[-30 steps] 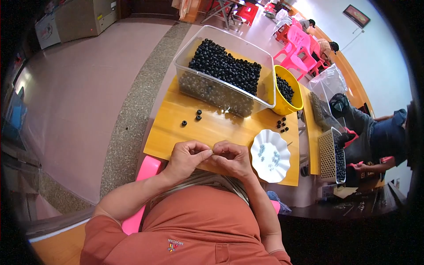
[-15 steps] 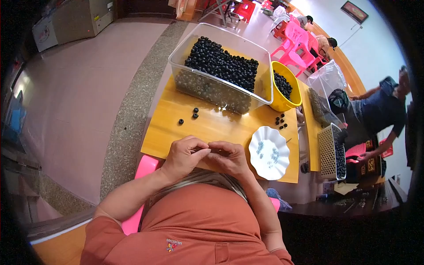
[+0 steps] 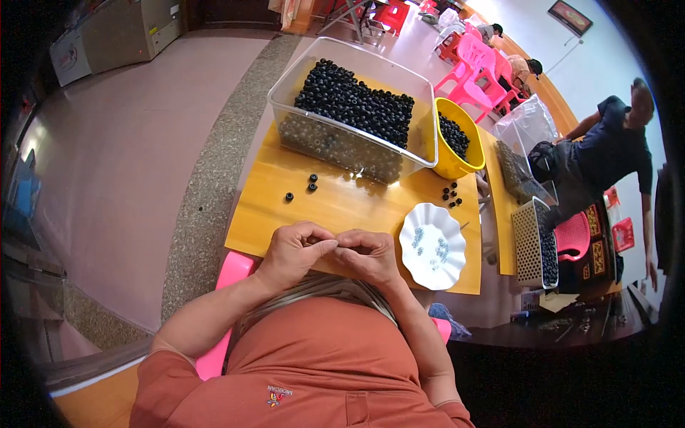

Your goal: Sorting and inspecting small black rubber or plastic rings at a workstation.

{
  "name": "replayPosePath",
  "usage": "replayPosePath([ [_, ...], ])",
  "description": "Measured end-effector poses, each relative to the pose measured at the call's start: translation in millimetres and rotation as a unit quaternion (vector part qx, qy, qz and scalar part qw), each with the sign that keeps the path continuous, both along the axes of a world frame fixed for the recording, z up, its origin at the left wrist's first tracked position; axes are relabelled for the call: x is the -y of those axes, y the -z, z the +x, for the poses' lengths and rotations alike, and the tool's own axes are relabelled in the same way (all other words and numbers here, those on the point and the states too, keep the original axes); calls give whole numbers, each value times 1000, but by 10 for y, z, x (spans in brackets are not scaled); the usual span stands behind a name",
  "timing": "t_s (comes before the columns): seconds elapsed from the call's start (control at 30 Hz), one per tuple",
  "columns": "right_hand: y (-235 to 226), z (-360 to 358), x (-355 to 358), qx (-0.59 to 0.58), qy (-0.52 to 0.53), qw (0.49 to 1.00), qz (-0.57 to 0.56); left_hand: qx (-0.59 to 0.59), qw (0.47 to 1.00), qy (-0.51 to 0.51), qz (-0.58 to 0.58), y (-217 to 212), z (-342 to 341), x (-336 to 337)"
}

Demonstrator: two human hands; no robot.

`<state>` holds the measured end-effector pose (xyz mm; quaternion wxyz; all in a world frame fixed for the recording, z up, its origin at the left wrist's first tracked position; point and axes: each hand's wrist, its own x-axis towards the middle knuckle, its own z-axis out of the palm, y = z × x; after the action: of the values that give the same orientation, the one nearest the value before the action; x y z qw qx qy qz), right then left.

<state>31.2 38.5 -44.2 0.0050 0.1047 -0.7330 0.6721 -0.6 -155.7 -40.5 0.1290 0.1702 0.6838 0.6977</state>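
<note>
My left hand [image 3: 294, 250] and my right hand [image 3: 367, 255] meet over the near edge of the wooden table [image 3: 267, 228]. Thumbs and fingertips of both are pinched together and almost touch; whatever they hold is too small or hidden to make out. To the right of my right hand lies a white scalloped plate [image 3: 446, 239] with a blue-grey pattern. Beyond my hands sit a few loose black beads [image 3: 312, 187], and a small group of similar black pieces [image 3: 451, 194] rests behind the plate.
A clear plastic bin [image 3: 342, 132] of black beads stands at the table's far side, beside a yellow bucket [image 3: 467, 170] holding more. On a second table at right are a perforated basket [image 3: 528, 246] and another clear bin [image 3: 515, 171]. A person in dark clothes [image 3: 606, 157] stands there. Pink chairs [image 3: 478, 68] stand behind.
My hands keep the same pinched pose with barely any shift. At right, the person in dark clothes has straightened up, and an arm now hangs down away from the pink chair.
</note>
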Motion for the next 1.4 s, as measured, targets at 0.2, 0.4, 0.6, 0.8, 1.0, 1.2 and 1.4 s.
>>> replayPosePath([
  [0.2,52,-4,-18,-10,9,1000,-1,41,998,23,49,-43,-8,5],
  [0.4,-58,6,20,5,-2,998,-56,57,995,36,70,-91,9,12],
  [0.6,-90,23,17,54,-13,995,-80,59,996,43,55,-89,4,21],
  [0.8,-41,5,14,24,-13,997,-72,69,994,49,63,-60,-10,21],
  [1.0,-39,10,19,40,-13,997,-61,57,995,46,63,-70,-14,17],
  [1.2,-5,0,3,26,-21,997,-64,59,995,45,66,-37,-20,24],
  [1.4,21,-3,-2,27,-7,998,-59,46,997,43,54,-18,-35,33],
])
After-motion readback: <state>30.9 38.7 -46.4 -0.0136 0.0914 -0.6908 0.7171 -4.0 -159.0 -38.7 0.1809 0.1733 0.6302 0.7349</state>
